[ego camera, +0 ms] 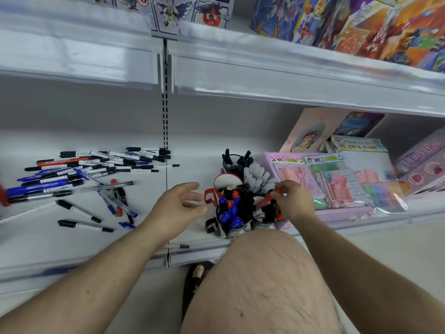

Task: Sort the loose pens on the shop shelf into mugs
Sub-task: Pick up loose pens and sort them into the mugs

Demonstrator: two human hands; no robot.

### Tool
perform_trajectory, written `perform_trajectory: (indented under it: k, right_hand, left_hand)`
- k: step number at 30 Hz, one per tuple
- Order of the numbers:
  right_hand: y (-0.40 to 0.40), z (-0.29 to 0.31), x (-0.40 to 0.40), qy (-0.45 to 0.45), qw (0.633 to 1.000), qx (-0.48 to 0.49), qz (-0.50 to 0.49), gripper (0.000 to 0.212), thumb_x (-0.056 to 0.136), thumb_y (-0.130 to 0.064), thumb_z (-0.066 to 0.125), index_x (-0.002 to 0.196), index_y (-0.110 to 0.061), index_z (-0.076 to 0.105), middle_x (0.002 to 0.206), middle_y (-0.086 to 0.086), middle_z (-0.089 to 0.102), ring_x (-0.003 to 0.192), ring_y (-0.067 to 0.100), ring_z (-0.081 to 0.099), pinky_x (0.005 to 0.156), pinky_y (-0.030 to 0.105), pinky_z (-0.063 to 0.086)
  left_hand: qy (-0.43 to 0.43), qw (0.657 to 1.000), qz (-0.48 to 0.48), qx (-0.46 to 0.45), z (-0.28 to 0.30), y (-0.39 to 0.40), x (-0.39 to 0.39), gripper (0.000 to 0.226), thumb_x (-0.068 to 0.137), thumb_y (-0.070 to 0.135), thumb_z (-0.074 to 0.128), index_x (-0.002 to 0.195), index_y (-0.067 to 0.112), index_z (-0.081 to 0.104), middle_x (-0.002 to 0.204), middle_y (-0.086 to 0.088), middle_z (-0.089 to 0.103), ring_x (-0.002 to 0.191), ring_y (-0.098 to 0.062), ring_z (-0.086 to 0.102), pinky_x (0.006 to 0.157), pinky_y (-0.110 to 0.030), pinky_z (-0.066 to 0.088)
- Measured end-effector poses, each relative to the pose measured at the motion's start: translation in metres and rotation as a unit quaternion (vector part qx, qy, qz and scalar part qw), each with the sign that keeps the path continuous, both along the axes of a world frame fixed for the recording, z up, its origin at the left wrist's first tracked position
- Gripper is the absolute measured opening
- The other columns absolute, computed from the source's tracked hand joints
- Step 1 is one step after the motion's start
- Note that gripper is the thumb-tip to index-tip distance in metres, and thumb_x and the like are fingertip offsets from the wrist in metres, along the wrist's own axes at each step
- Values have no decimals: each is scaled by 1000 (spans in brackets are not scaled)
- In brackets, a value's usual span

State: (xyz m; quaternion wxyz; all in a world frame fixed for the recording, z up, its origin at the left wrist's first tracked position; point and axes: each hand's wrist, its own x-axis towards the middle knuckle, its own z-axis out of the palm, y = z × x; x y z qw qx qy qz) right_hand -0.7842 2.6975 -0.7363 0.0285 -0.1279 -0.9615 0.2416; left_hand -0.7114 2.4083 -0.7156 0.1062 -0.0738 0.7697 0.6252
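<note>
We pinch a red pen over the mugs while our other hand hangs open.

Our right hand point(292, 200) covers most of the red pen point(265, 201), so we cannot tell which mug point(228, 227) it is going into; the mugs crowd together and their walls are hard to separate. Our left hand point(177, 204) hovers near the red mug handle point(210, 195), fingers relaxed and spread, holding nothing. The loose pens point(91, 169) lie scattered on the shelf point(192, 153) well left, some cut off by the frame edge.

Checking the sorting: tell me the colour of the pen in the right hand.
Red pen, pinched by the right hand; head view.
</note>
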Motion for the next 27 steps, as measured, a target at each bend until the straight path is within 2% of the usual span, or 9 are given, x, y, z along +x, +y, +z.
perform_trajectory:
  k: [2,4,6,11,15,19,22,25,27]
  right_hand:
    - [-3,-14,-5,-55,998,38,13,16,85,-41,71,94,-28,72,88,-2,74,69,21,68,68,30,56]
    - [-5,-24,-9,-88,994,66,24,21,83,-47,72,80,-26,68,74,-3,69,63,19,65,58,29,53]
    - [-8,-28,-11,-102,991,87,28,21,84,-43,73,81,-24,67,73,-1,67,65,19,64,58,26,49]
    - [-11,-20,-15,-138,982,120,42,21,83,-43,74,86,-24,67,84,1,69,68,20,65,68,35,59]
    - [-13,2,-14,-124,984,119,53,27,80,-49,76,87,-24,69,83,-3,67,67,16,63,48,25,48]
    - [-36,43,-12,-69,986,111,107,34,84,-40,73,110,-18,73,105,-1,73,94,17,65,82,28,52]
    - [-74,85,-6,-69,972,124,187,29,84,-41,72,107,-22,74,106,-6,72,92,12,63,81,24,48]
    - [-115,107,3,-112,915,226,315,30,84,-48,66,103,-26,74,106,-10,70,98,14,62,89,33,52]
    - [-140,105,7,-152,873,277,371,30,86,-47,64,103,-25,73,101,-9,68,99,15,61,87,34,52]
  left_hand:
    - [-5,1000,4,-3,-3,-5,0,55,86,10,72,136,26,52,109,13,68,95,-8,66,76,-19,47]
    - [-11,1000,8,-8,-6,-10,0,55,86,9,72,136,25,53,110,12,68,95,-9,66,75,-19,47]
    - [-14,1000,10,-13,-9,-14,0,56,86,9,72,136,25,53,110,12,68,95,-9,65,76,-22,47]
    - [-17,1000,5,-15,-12,-18,0,55,86,8,72,135,24,53,109,14,67,96,-6,64,76,-20,47]
    - [-17,1000,4,-11,-11,-21,1,52,86,9,72,133,25,54,109,13,67,96,-7,64,76,-19,46]
    - [-26,999,22,-8,-12,-35,4,46,86,8,71,128,22,58,110,9,68,92,-7,64,70,-22,46]
    - [-37,998,56,-6,-17,-52,9,42,86,6,70,124,19,60,107,6,69,88,-6,63,67,-21,46]
    - [-48,996,78,-3,-22,-69,14,40,86,5,70,123,18,60,104,7,69,89,-6,62,72,-24,45]
    - [-54,995,86,2,-25,-81,18,38,86,5,69,121,17,61,103,6,69,90,-8,64,72,-24,46]
